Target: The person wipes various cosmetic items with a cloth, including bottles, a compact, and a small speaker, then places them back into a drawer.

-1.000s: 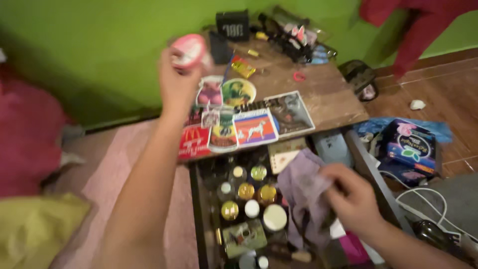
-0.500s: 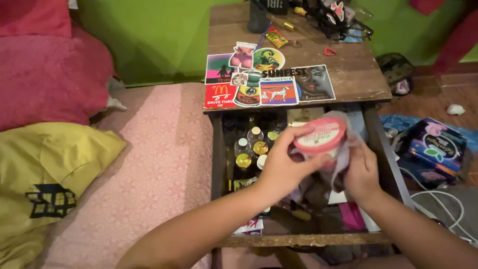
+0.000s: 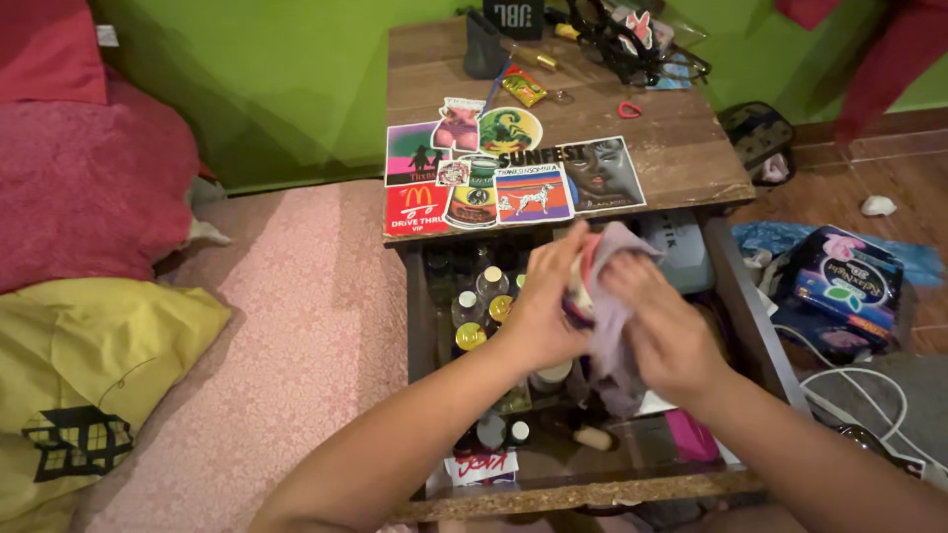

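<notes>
Fingers (image 3: 632,281) press lilac cloth (image 3: 617,316) over the pink-lidded tub (image 3: 583,281).

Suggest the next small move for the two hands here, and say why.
Probably turn the pink jar a little in the left hand while the right hand rubs on with the lilac cloth: the cloth hides most of the jar above the open drawer, so only one side is being wiped.

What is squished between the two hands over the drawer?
In the head view, a pink jar wrapped in a lilac cloth sits between the left hand and the right hand.
</notes>
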